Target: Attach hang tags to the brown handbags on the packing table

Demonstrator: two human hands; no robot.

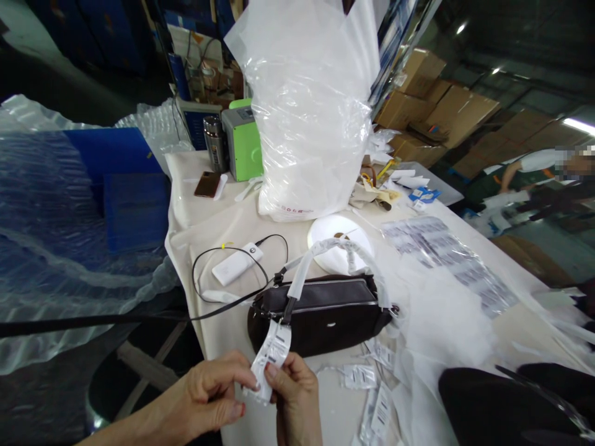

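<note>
A dark brown handbag [325, 316] lies on the cloth-covered table [209, 217], its handle wrapped in white foam. A white barcode tag [272, 353] hangs from the bag's left strap ring. My left hand [209, 396] and my right hand [295, 396] both pinch the lower end of this tag, just in front of the bag. Several more loose tags [367, 378] lie on the table to the right of my hands.
A tall clear plastic bag [311, 111] stands behind the handbag. Nearby are a white power bank with cable [237, 263], a phone [207, 184], a green box [242, 142], a white roll [339, 238], label sheets [446, 254]. Another dark bag [502, 402] lies at lower right. A person [534, 179] works far right.
</note>
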